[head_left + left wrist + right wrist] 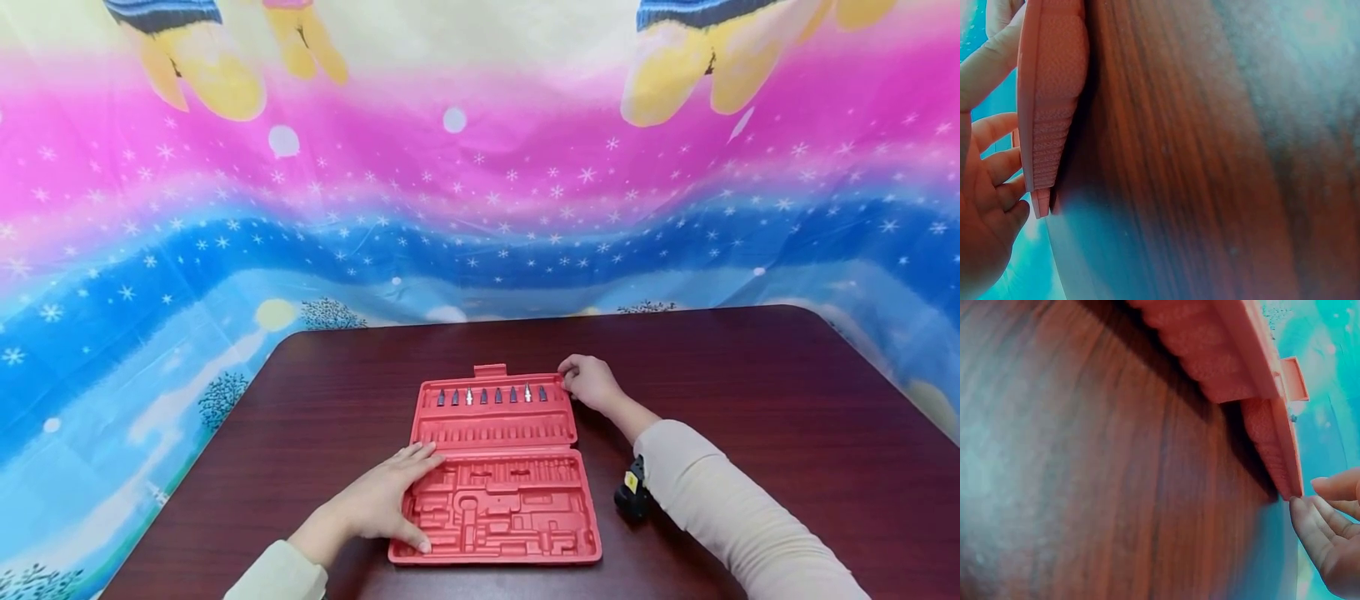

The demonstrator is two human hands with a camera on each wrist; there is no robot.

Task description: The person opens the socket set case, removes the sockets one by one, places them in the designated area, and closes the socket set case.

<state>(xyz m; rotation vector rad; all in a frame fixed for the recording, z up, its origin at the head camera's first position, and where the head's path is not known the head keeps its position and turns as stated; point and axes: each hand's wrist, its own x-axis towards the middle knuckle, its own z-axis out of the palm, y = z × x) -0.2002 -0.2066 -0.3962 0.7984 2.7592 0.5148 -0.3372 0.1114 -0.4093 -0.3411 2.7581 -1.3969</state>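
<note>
A red case (pixel 525 451) is lying open on the dark counter (pixel 750 400), nearer its left edge than its right, with the lid (pixel 495 429) pointing toward the far edge. Eight bits (pixel 483 397) are standing in a row across the far part of the lid (two shining, the others looking dark), while the moulded tray (pixel 498 503) is showing no tools in its hollows.

The left hand (pixel 386 496) is resting along the tray's left side, its fingers spread, the thumb lying over the near left corner. The right hand (pixel 594 385) is touching the lid's far right corner, its fingers bent and close together; whether they are pinching the rim or a small piece, one cannot tell.

The step in hand seems to be working at the right end of the row while steadying the case. The next move is probably calling for careful fingertip control there, without jogging the bits.
</note>
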